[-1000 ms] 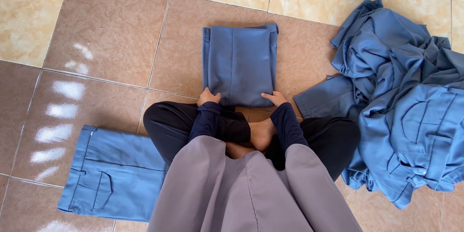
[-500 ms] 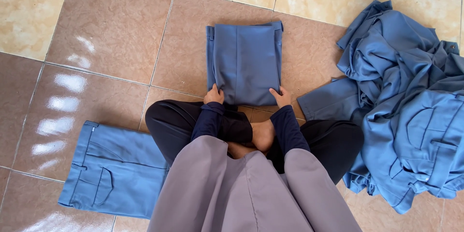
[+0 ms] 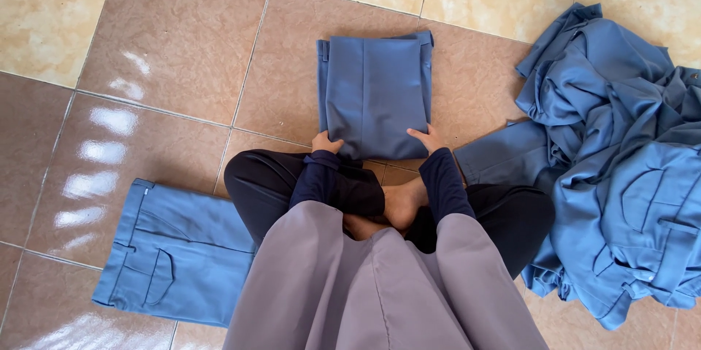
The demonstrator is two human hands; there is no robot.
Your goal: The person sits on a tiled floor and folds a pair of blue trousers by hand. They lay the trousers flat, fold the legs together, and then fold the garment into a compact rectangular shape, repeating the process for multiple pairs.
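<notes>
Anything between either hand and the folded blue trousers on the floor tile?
Nothing visible. The left hand rests on the near left corner of the folded trousers, and the right hand on the near right corner, both in direct contact. The heap of blue garments lies off to the right, apart from the fold.
</notes>
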